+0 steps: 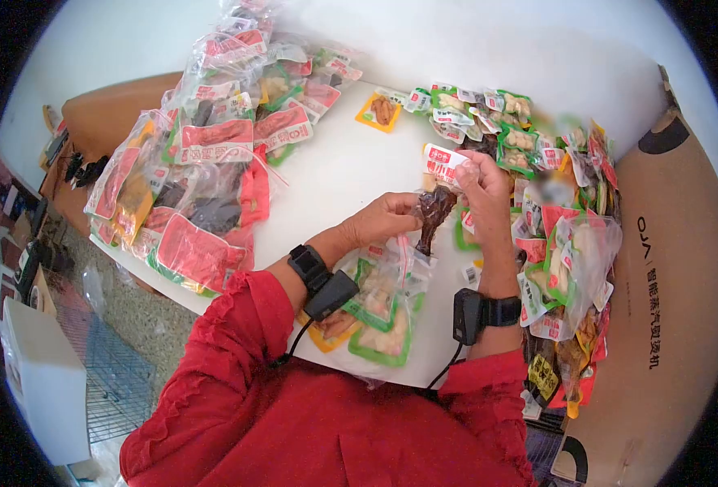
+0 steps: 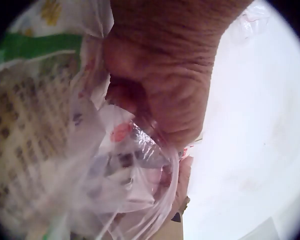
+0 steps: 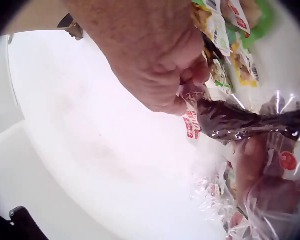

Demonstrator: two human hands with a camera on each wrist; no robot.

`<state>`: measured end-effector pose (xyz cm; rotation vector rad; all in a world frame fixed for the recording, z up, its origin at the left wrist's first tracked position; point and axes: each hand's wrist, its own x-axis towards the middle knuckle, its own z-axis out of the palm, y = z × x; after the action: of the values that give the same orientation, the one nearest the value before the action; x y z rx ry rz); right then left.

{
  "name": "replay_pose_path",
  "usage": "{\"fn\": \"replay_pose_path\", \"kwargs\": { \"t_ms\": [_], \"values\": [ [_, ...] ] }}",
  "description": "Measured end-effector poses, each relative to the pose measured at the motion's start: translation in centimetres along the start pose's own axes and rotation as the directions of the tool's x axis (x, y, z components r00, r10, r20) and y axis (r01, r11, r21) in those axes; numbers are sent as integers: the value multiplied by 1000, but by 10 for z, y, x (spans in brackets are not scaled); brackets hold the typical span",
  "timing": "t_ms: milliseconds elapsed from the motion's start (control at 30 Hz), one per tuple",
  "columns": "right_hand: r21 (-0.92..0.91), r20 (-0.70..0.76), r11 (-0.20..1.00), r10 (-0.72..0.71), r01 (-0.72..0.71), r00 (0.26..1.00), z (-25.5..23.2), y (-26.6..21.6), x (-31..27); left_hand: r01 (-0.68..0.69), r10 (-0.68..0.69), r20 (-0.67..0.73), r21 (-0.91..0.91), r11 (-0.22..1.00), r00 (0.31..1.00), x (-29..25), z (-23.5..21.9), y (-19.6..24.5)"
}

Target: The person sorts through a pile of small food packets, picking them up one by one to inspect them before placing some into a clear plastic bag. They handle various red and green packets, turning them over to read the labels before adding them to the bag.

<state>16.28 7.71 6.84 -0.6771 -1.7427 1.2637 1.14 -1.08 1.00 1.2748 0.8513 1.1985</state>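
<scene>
A dark drumstick in a clear vacuum pack (image 1: 436,209) with a red-and-white label is held up over the white table (image 1: 326,174). My right hand (image 1: 487,191) pinches its label end, the thumb lying over the print. At the pack's left edge, my left hand (image 1: 382,219) grips with thumb and fingers. In the right wrist view the drumstick (image 3: 230,120) points away from the right hand (image 3: 160,65), and left-hand fingers show beneath it. Just below the hands lies a clear zip bag (image 1: 379,284) with green-edged packs. It covers part of the left hand (image 2: 160,95) in the left wrist view.
Many filled clear bags (image 1: 213,162) with red-labelled packs are heaped on the left. Along the right runs a pile of snack packs (image 1: 570,243), beside a big cardboard box (image 1: 659,268). One yellow-edged pack (image 1: 378,112) lies at the back, near the wall.
</scene>
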Motion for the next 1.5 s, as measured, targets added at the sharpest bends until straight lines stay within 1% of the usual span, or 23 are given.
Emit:
{"fn": "replay_pose_path", "kwargs": {
  "t_ms": [67, 133, 200, 267, 367, 500, 533, 567, 633, 667, 700, 767, 800, 867, 967, 1033, 1100, 1167, 1233, 1300, 1333, 1400, 1500],
  "values": [
    [-204, -70, 979, -37, 22, 997, -7, 12, 3, 46, -48, 25, 43, 998, 999, -1, -1, 0],
    [-239, -154, 969, -97, 58, 983, -15, 12, 6, 89, -89, -117, -9, 996, 989, 2, -3, -3],
    [-276, -243, 957, -162, 93, 956, -23, 6, 6, -24, 20, -63, -66, 998, 998, 2, -7, 3],
    [-374, -427, 917, -304, 140, 851, -33, -5, 7, -61, 57, -55, -77, 995, 997, 5, -10, 7],
    [-191, -555, 963, -264, 189, 789, -48, -9, 7, -71, 73, -60, 28, 997, 996, 4, -11, 17],
    [-226, -591, 927, -376, 301, 713, -58, 6, 18, -106, 121, -81, 172, 979, 989, -2, -2, 41],
    [-78, -593, 973, -221, 218, 774, -52, -2, 11, -164, 193, -69, 302, 939, 979, -2, -1, 43],
    [-74, -604, 973, -217, 217, 767, -49, 0, 9, -216, 260, -48, 423, 880, 965, -4, 1, 44],
    [-94, -510, 984, -177, 150, 842, -40, 0, 9, -255, 311, -4, 560, 788, 950, -7, 3, 52],
    [-58, -533, 989, -147, 137, 833, -32, 2, 8, -290, 363, 35, 675, 679, 931, -8, 5, 55],
    [-53, -541, 989, -142, 135, 829, -24, 0, 6, -289, 356, 43, 676, 677, 934, -8, 7, 57],
    [-31, -376, 998, -69, 62, 924, -14, 0, 3, -268, 443, 13, 812, 518, 897, -7, 10, 59],
    [-14, -288, 999, -46, 44, 956, -9, 5, 5, -266, 435, 17, 813, 518, 900, -6, 13, 62],
    [12, -212, 1000, -5, 8, 977, 0, 15, 3, -242, 482, 23, 885, 398, 876, -5, 21, 64],
    [36, -3, 996, 79, -79, 997, 4, 22, 2, -263, 553, -22, 864, 430, 833, -1, 20, 55],
    [26, 250, 985, 157, -169, 956, 4, 22, 1, -239, 547, -37, 873, 425, 837, 1, 16, 56],
    [-80, 284, 995, 74, -53, 956, -2, 21, -2, -188, 509, -107, 849, 494, 854, 0, 13, 56],
    [-160, 393, 966, 249, -201, 885, -14, 21, -4, -169, 504, -124, 852, 495, 855, 1, 11, 54],
    [-249, 421, 948, 290, -197, 860, -19, 8, -8, -194, 515, -141, 818, 542, 845, 3, 11, 51],
    [-280, 620, 951, 284, -131, 732, -21, 5, -8, -166, 494, -153, 824, 542, 856, 5, 12, 48],
    [-280, 622, 951, 284, -131, 729, -20, 2, -10, -142, 471, -159, 829, 541, 868, 6, 12, 47],
    [-356, 712, 899, 437, -254, 550, -17, -3, -14, -126, 443, -185, 802, 584, 877, 7, 11, 44],
    [-406, 709, 885, 463, -229, 532, -19, -3, -12, -96, 401, -208, 780, 618, 892, 9, 6, 39]
  ]
}}
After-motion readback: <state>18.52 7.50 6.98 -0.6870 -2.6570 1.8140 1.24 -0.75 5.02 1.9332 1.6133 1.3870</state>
